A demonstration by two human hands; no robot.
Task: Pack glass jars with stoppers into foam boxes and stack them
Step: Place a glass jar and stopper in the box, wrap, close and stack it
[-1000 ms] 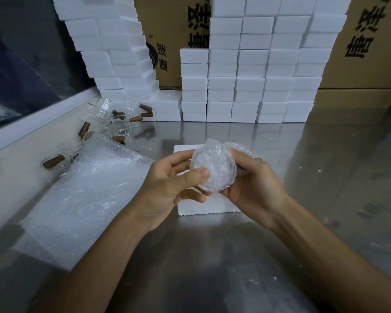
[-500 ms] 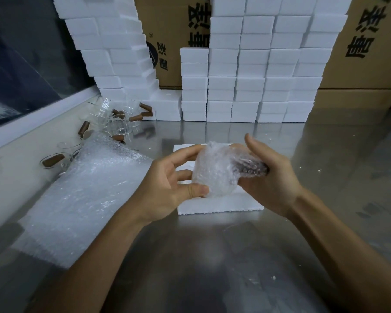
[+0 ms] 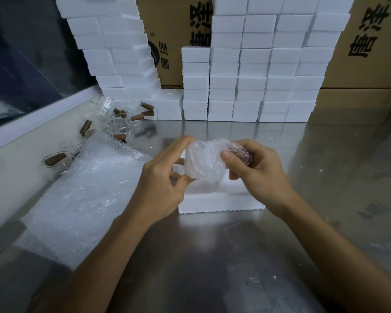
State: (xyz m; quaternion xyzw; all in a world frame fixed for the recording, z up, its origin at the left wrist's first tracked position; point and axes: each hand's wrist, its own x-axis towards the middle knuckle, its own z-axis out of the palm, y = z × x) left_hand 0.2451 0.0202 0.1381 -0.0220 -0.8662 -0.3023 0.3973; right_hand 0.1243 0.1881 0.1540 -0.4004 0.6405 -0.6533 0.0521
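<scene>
Cardboard cartons (image 3: 375, 41); steel table (image 3: 212, 267)

White rectangular foam boxes (image 3: 253, 86) against tan cardboard cartons (image 3: 370, 53) printed with black characters. Clear glass jars (image 3: 120, 118) with brown cylindrical stoppers (image 3: 137, 117). Translucent whitish bubble wrap sheet (image 3: 84, 190), dotted texture. Dull silver-grey steel worktop (image 3: 212, 267).

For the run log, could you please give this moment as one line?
stage: wrapping | left hand: holds wrapped jar | right hand: grips stopper end | foam box: open below
</scene>
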